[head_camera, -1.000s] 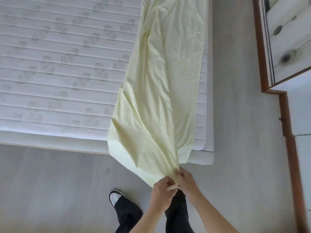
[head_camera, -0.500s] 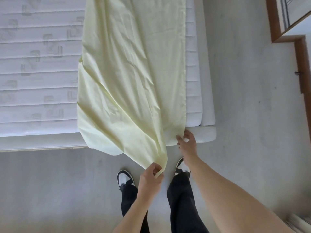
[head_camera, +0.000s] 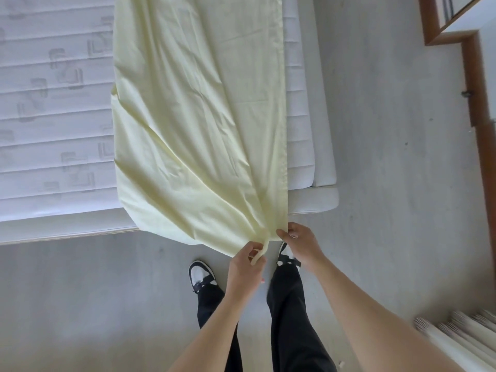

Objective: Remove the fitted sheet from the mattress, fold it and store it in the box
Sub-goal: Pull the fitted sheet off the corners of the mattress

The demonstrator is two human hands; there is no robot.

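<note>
Since the frame half a second earlier, the right hand (head_camera: 300, 241) has come down from the sheet's right edge at the mattress end toward the left hand (head_camera: 245, 267), so the two hands now sit just beside each other below the foot of the bed. Pale yellow sheet (head_camera: 198, 116): folded into a long strip whose long axis runs from the top of the view down toward the person, lying along the right part of the white mattress (head_camera: 53, 103). Its straight right edge runs parallel to the mattress's right side; its left edge is rumpled and bulges outward. Near end of the strip: hangs over the mattress's foot edge and narrows to a gathered point aimed at the person's feet. Left grip: fingers curled round this gathered corner, a small loop of cloth showing above the thumb. Right grip: thumb and fingers pinch the lower right corner of the sheet just beside that point. Grey floor (head_camera: 389, 183): carries the person's two black-and-white shoes (head_camera: 201, 275), partly under the hands. Wooden frame (head_camera: 480, 116): at the right edge, well apart from the bed.
</note>
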